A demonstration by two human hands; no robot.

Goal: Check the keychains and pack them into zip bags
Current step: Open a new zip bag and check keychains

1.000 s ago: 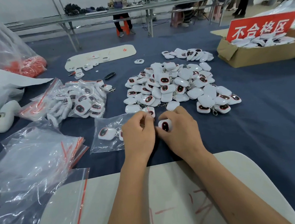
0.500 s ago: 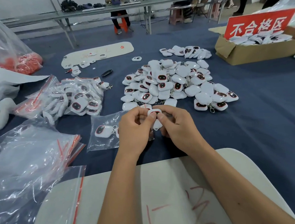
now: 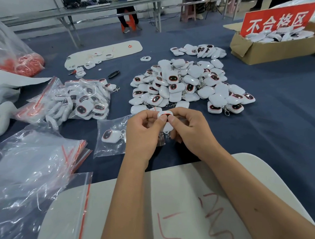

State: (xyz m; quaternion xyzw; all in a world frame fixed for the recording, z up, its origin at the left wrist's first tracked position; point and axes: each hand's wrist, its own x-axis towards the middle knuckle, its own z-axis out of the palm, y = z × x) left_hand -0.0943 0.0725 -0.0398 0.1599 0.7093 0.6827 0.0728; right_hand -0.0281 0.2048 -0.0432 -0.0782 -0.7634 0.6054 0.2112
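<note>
Held keychain (image 3: 165, 119): white, rounded-square, dark red-rimmed face; sitting raised off the cloth, just in front of the loose pile.
Loose pile (image 3: 187, 85): white keychains lying heaped, some face up, some face down, metal clips showing.
Open zip bag (image 3: 110, 137): clear, lying flat just left of the held keychain, holding one keychain face up.
Filled bags (image 3: 80, 102): lying left of the loose pile.
Empty zip bags (image 3: 37, 157): clear, red-striped, lying stacked left of the open zip bag.

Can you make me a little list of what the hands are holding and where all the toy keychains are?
holding: both hands, left and right, pinch one keychain
bag under hands: zip bag, one keychain visible inside
middle: loose pile
left: packed bags
near left: empty bags
far right: box with red sign
</note>
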